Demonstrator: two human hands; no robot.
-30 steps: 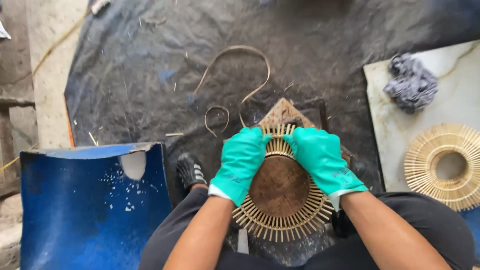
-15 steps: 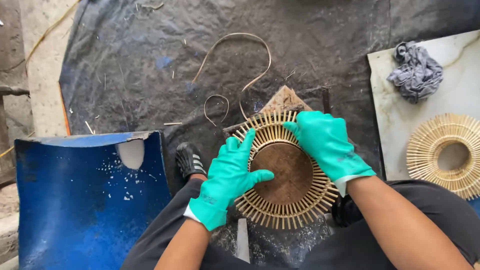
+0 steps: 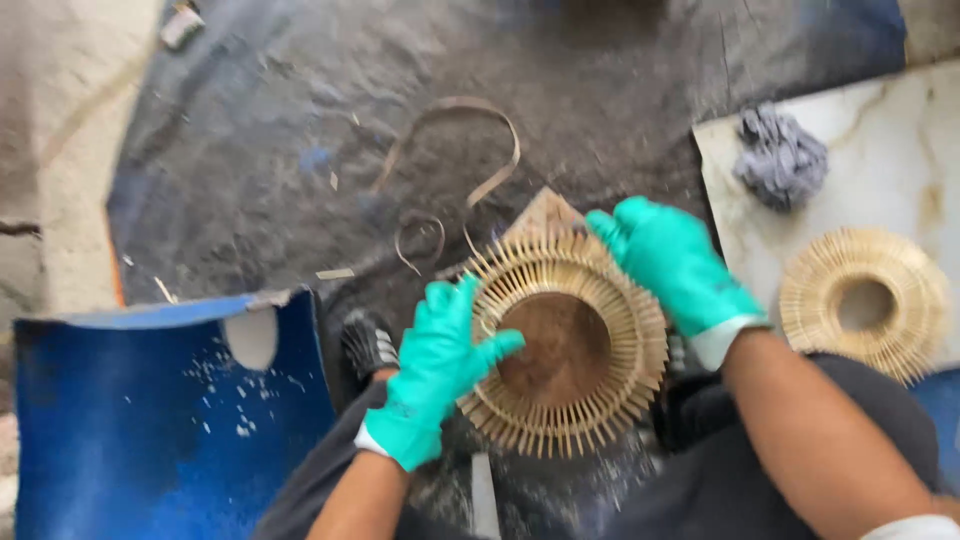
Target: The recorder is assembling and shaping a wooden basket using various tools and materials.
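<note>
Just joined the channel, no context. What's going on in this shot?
A person in green gloves holds a round slatted bamboo ring with a brown disc at its centre, low over their lap. The left hand grips its near-left rim, thumb towards the disc; the right hand clasps the far-right rim. A second, similar ring lies on a pale slab to the right, beside a grey rag. Curled strips lie on the dark sheet beyond, and a blue panel sits left.

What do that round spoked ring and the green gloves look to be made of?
The spoked ring looks like pale, unvarnished split bamboo or cane: thin straw-coloured slats fanned around a brown centre. The gloves on the left hand and right hand look like rubber or nitrile: smooth, teal, slightly glossy, close-fitting.
</note>
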